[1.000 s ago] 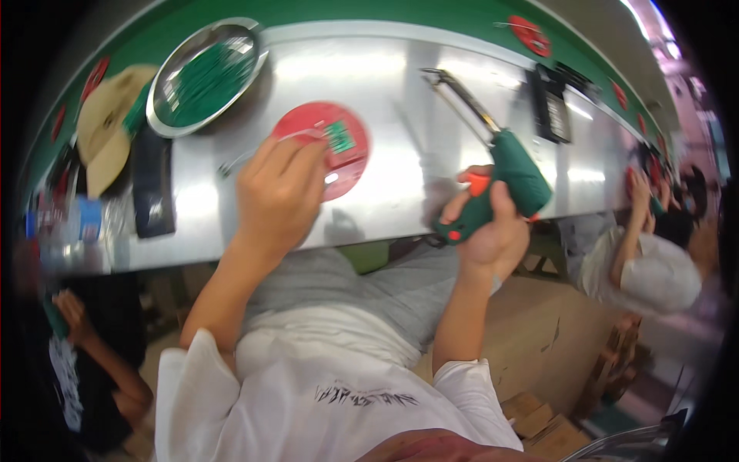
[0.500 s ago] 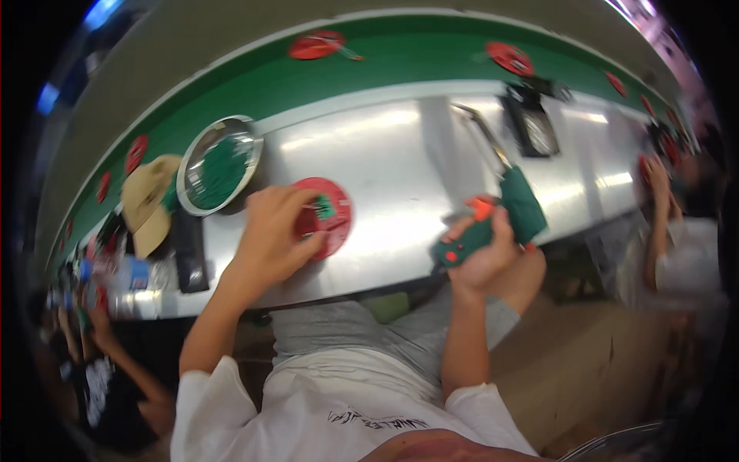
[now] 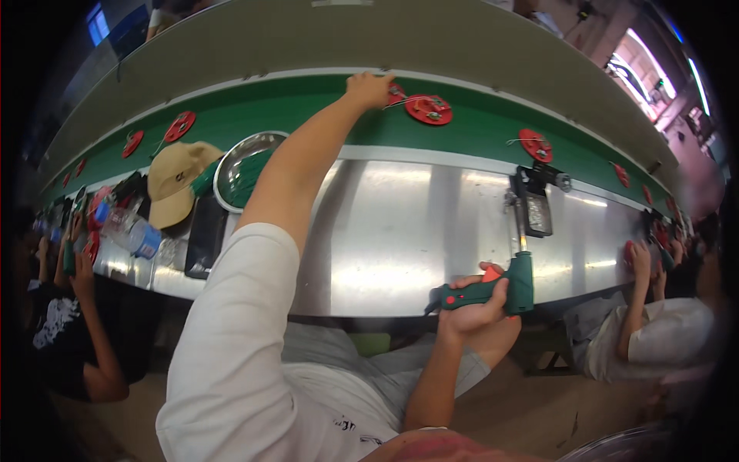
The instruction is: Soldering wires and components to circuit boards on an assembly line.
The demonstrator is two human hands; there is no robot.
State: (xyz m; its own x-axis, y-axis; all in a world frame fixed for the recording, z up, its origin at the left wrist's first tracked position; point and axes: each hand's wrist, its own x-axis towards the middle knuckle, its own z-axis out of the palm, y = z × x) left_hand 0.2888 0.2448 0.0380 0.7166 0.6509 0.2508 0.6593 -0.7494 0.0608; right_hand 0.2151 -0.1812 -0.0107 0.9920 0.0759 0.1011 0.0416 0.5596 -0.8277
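My left hand [image 3: 368,91] stretches to the far green belt, its fingers closed at the edge of a red disc [image 3: 396,95] mostly hidden behind them. Right beside it lies another red disc [image 3: 429,109] with small parts and thin wires on top. My right hand [image 3: 479,309] grips a green soldering gun [image 3: 522,283] by its handle, near the front edge of the metal table. An orange trigger shows at my fingers. The gun's metal tube points away from me, its tip beside a black stand [image 3: 535,204] with a silvery pad.
A metal bowl [image 3: 225,185] of green pieces stands left of my arm, near a tan cap [image 3: 175,181], a black tray [image 3: 206,239] and a plastic bottle [image 3: 142,237]. More red discs lie along the green belt [image 3: 477,127]. People work at both sides.
My left hand has moved from the tabletop to the far belt, and the red disc has left the table. The soldering gun has come nearer the front edge, its tip now by the stand.
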